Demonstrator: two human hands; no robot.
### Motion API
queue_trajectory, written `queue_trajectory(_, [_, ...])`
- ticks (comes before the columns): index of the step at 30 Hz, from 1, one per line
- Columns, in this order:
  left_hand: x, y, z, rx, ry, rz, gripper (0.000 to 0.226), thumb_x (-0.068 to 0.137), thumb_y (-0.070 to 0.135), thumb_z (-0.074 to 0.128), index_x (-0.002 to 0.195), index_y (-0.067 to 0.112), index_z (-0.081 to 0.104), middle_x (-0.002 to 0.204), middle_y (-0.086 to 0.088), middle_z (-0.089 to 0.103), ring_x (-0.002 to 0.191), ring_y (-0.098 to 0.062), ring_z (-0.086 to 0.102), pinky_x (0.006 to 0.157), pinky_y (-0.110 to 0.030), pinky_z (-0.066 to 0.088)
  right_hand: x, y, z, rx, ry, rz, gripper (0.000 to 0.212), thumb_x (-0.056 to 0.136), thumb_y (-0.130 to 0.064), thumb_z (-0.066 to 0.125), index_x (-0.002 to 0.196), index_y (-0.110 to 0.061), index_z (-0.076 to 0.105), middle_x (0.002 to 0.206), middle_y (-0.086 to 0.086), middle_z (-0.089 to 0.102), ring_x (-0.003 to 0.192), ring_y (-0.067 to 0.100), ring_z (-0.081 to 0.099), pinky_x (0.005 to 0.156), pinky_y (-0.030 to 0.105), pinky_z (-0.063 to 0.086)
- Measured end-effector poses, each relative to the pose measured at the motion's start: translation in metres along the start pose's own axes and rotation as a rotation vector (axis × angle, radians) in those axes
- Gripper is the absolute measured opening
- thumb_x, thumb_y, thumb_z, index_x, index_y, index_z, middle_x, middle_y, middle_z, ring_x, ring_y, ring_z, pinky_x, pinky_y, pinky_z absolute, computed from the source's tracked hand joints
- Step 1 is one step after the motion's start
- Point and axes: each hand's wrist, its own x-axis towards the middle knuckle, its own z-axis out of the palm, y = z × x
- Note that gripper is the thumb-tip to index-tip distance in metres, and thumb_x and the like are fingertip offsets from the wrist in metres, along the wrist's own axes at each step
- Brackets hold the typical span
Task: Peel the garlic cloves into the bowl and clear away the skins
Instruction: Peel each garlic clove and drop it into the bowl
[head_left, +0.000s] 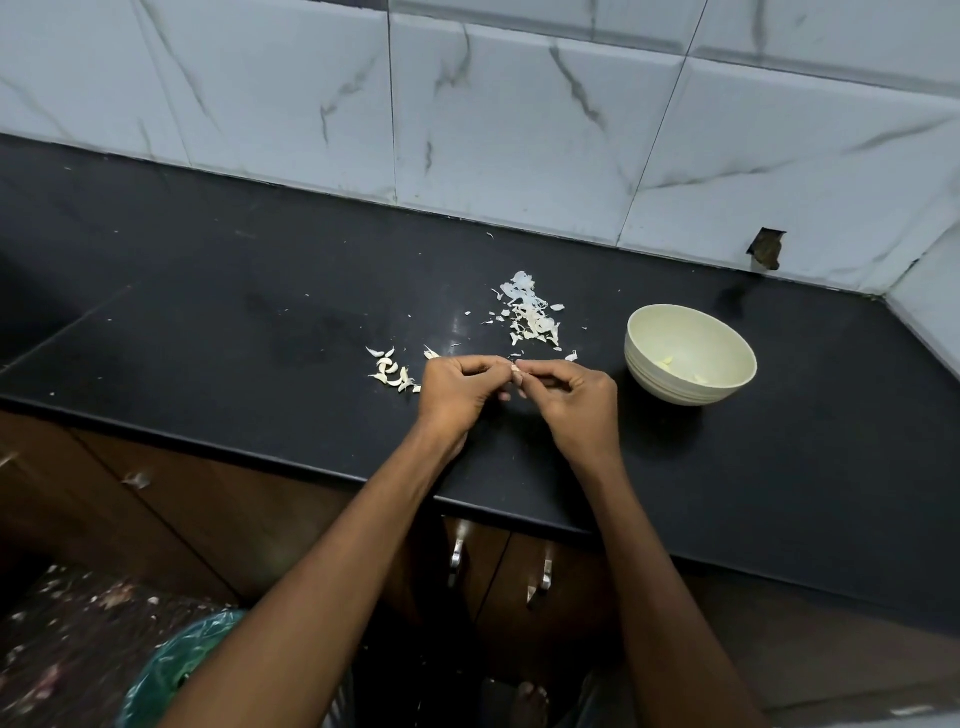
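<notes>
From my hands (514, 387), unpeeled cloves (390, 371) lie on the counter (208, 312) at nine o'clock, skins (530, 314) at twelve, the bowl (691, 353) at three.

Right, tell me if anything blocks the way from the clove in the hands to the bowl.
Nothing visible does. Both hands pinch the clove, and the counter between the right hand and the bowl is bare; the skin pile lies farther back.
</notes>
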Motion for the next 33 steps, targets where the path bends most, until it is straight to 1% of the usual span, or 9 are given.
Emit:
queue_trajectory(3, [-0.001,-0.004,0.000,0.037,0.004,0.084,0.010,0.090,-0.006,0.071,0.089,0.000,0.079,0.076,-0.004,0.077,0.064,-0.008,0.069,0.066,-0.021,0.056,0.004,0.000,-0.003,0.229,-0.018,0.157,0.017,0.090,-0.011,0.081,0.106,-0.007,0.080,0.095,0.006,0.081,0.087,0.020,0.078,0.081,0.031,0.062])
queue_trajectory(6, [0.001,-0.010,0.000,0.107,-0.013,0.146,0.010,0.091,-0.001,0.075,0.099,-0.005,0.077,0.081,-0.006,0.078,0.071,-0.010,0.072,0.070,-0.022,0.057,0.006,0.002,-0.006,0.342,-0.013,0.232,0.015,0.091,-0.007,0.078,0.105,-0.002,0.079,0.094,0.013,0.080,0.086,0.019,0.076,0.075,0.029,0.061])
queue_trajectory(11, [0.000,-0.010,0.000,0.082,-0.036,0.159,0.011,0.092,-0.001,0.073,0.101,-0.007,0.076,0.079,-0.005,0.078,0.069,-0.011,0.072,0.069,-0.022,0.057,0.006,0.003,-0.011,0.394,-0.042,0.260,0.015,0.089,-0.003,0.078,0.103,0.004,0.078,0.097,0.019,0.079,0.088,0.023,0.074,0.075,0.028,0.059])
queue_trajectory(14, [0.000,-0.009,0.000,0.069,-0.075,0.139,0.013,0.093,0.003,0.075,0.102,-0.005,0.077,0.083,-0.011,0.077,0.069,-0.014,0.068,0.067,-0.026,0.058,0.006,0.002,-0.013,0.444,-0.043,0.271,0.013,0.087,0.000,0.078,0.100,0.000,0.078,0.096,0.018,0.079,0.089,0.022,0.075,0.077,0.027,0.059])
queue_trajectory(18, [0.001,-0.010,0.000,0.074,-0.120,0.108,0.012,0.095,0.002,0.072,0.103,-0.004,0.076,0.081,-0.010,0.076,0.068,-0.011,0.065,0.064,-0.024,0.056,0.005,0.001,-0.013,0.488,-0.027,0.298,0.015,0.086,0.004,0.078,0.100,-0.001,0.078,0.093,0.018,0.079,0.090,0.025,0.077,0.080,0.028,0.061])
queue_trajectory(22, [0.001,-0.007,-0.003,0.057,-0.121,0.144,0.012,0.095,0.002,0.071,0.103,-0.005,0.077,0.088,-0.021,0.076,0.070,-0.018,0.063,0.064,-0.027,0.057,0.006,0.000,-0.012,0.462,-0.047,0.286,0.011,0.088,0.002,0.077,0.099,-0.001,0.078,0.095,0.017,0.079,0.091,0.025,0.077,0.079,0.028,0.061])
queue_trajectory(25, [-0.001,-0.007,-0.001,0.053,-0.128,0.165,0.015,0.095,0.003,0.071,0.106,-0.005,0.078,0.093,-0.020,0.077,0.070,-0.017,0.063,0.066,-0.027,0.057,0.006,0.002,-0.014,0.482,-0.045,0.276,0.012,0.088,0.001,0.078,0.100,0.001,0.077,0.097,0.019,0.078,0.090,0.025,0.076,0.080,0.029,0.061])
queue_trajectory(29, [0.000,-0.010,-0.002,0.031,-0.128,0.160,0.018,0.096,0.005,0.072,0.111,-0.002,0.078,0.096,-0.015,0.073,0.073,-0.020,0.062,0.069,-0.028,0.056,0.006,0.002,-0.015,0.490,-0.068,0.262,0.010,0.089,0.000,0.076,0.099,-0.002,0.078,0.095,0.017,0.078,0.082,0.021,0.073,0.078,0.029,0.058])
queue_trajectory(33, [-0.001,-0.006,-0.003,-0.003,-0.144,0.160,0.018,0.095,0.001,0.071,0.110,-0.008,0.076,0.093,-0.019,0.069,0.072,-0.022,0.058,0.067,-0.026,0.054,0.006,0.001,-0.016,0.548,-0.116,0.262,0.010,0.090,0.003,0.073,0.100,0.002,0.076,0.093,0.017,0.077,0.086,0.022,0.073,0.079,0.029,0.059])
